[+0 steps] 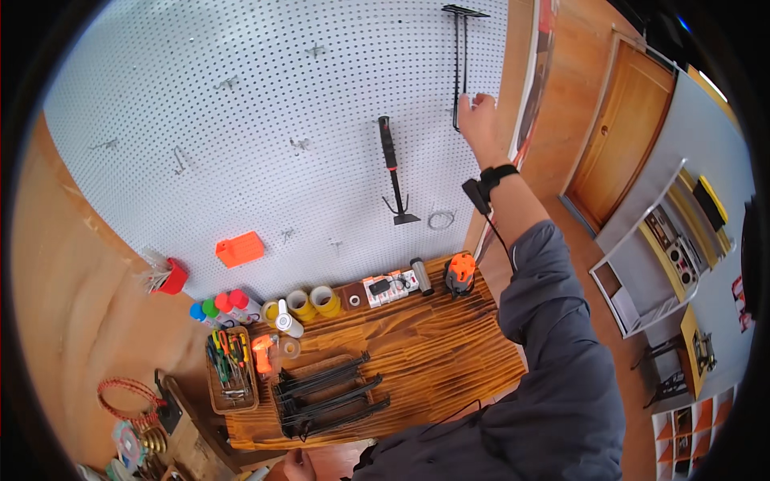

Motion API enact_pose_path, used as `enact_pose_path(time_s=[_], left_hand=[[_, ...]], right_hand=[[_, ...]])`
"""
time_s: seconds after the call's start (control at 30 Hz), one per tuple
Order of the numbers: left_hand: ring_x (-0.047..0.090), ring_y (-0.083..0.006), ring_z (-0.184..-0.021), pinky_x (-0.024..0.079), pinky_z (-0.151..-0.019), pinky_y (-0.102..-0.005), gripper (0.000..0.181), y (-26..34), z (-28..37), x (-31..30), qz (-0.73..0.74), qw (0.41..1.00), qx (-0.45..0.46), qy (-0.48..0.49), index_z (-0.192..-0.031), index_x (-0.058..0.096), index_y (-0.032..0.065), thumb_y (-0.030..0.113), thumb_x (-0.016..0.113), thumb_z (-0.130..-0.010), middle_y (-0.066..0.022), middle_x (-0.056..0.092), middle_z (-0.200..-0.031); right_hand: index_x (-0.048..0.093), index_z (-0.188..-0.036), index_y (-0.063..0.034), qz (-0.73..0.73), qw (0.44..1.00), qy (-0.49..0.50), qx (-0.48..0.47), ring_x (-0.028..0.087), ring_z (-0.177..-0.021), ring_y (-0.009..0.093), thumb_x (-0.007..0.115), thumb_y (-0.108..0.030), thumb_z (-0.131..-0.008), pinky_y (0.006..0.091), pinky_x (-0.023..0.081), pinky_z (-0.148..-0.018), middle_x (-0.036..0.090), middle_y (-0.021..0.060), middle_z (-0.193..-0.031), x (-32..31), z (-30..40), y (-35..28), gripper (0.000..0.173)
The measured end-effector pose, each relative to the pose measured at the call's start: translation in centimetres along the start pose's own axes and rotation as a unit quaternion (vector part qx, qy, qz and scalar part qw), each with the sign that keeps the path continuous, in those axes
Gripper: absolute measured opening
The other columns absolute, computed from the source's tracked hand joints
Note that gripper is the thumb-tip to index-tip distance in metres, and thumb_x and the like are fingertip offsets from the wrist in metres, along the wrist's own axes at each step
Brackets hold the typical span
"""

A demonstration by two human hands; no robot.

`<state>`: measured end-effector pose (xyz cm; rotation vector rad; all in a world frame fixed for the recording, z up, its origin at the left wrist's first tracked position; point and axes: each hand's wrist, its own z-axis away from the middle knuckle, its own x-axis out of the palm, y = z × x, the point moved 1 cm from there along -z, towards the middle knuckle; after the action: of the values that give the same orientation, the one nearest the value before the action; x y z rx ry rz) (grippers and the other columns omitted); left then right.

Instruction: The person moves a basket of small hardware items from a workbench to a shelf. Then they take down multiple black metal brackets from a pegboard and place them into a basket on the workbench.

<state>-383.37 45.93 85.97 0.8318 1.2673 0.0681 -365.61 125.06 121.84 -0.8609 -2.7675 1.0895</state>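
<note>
My right hand [479,129] is raised to the white pegboard [337,96], at the lower end of a long black wire rack [460,60] with a crossbar at its top. The thumb overlaps one of the rack's wires; whether the fingers grip it is unclear. Left of that hand hangs a hand hoe with tines [391,156], its black handle upward. My left hand [299,466] is low at the bottom edge, partly cut off, below the table's front edge. Near it, a wicker basket [277,397] on the wooden table [433,355] holds several black wire pieces [331,397].
A second basket [251,406] holds screwdrivers. Spray cans [225,306], tape rolls [325,300], an orange glue gun [263,355], a power strip [391,288] and an orange-and-black device [461,273] stand along the table. The board bears metal hooks [299,144], an orange bin [240,248] and a red cup [173,276].
</note>
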Motion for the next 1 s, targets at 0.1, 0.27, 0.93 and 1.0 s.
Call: enact_pose_path(time_s=[0.1, 0.27, 0.93, 1.0], left_hand=[[0.072, -0.0363, -0.105, 0.056, -0.093, -0.0413, 0.034, 0.9, 2.6, -0.1, 0.001, 0.998, -0.01, 0.057, -0.12, 0.069, -0.0026, 0.025, 0.065, -0.101, -0.0229, 0.074, -0.111], [0.072, -0.0346, -0.102, 0.056, -0.09, -0.0429, 0.031, -3.9, 6.5, 1.0, 0.028, 0.989, -0.096, 0.11, -0.118, 0.07, -0.0006, 0.02, 0.071, -0.095, -0.022, 0.073, -0.111], [0.076, -0.0325, -0.094, 0.059, -0.083, -0.0391, 0.023, -4.9, 2.9, 5.1, 0.062, 0.987, -0.112, 0.1, -0.11, 0.071, -0.0003, 0.018, 0.068, -0.096, -0.0204, 0.076, -0.099], [0.076, -0.0317, -0.092, 0.06, -0.082, -0.0385, 0.023, -4.5, 1.9, 5.5, 0.073, 0.988, -0.107, 0.083, -0.111, 0.072, -0.0001, 0.017, 0.068, -0.096, -0.02, 0.076, -0.098]], right_hand=[[0.053, -0.124, 0.0136, 0.043, 0.997, -0.053, 0.041, 0.067, -0.111, 0.045, 0.07, -0.047, -0.09, 0.0495, 0.052, -0.098, 0.068, 0.0313, -0.115, 1.8, -3.8, -0.5, 0.071], [0.046, -0.129, 0.0204, 0.072, 0.983, -0.13, 0.105, 0.064, -0.118, 0.047, 0.071, -0.05, -0.088, 0.0471, 0.051, -0.102, 0.065, 0.0369, -0.123, 5.7, -6.4, -1.1, 0.086], [0.072, -0.11, 0.0026, -0.353, 0.925, -0.133, -0.037, 0.052, -0.062, 0.009, 0.072, -0.034, -0.097, 0.0256, 0.043, -0.057, 0.056, 0.0016, -0.068, -2.4, -2.5, 0.0, 0.038], [0.053, -0.071, -0.0086, -0.331, 0.92, -0.197, 0.063, 0.044, -0.058, 0.008, 0.065, -0.032, -0.104, 0.0259, 0.036, -0.055, 0.051, -0.0016, -0.064, -6.1, 5.1, -2.9, 0.042]])
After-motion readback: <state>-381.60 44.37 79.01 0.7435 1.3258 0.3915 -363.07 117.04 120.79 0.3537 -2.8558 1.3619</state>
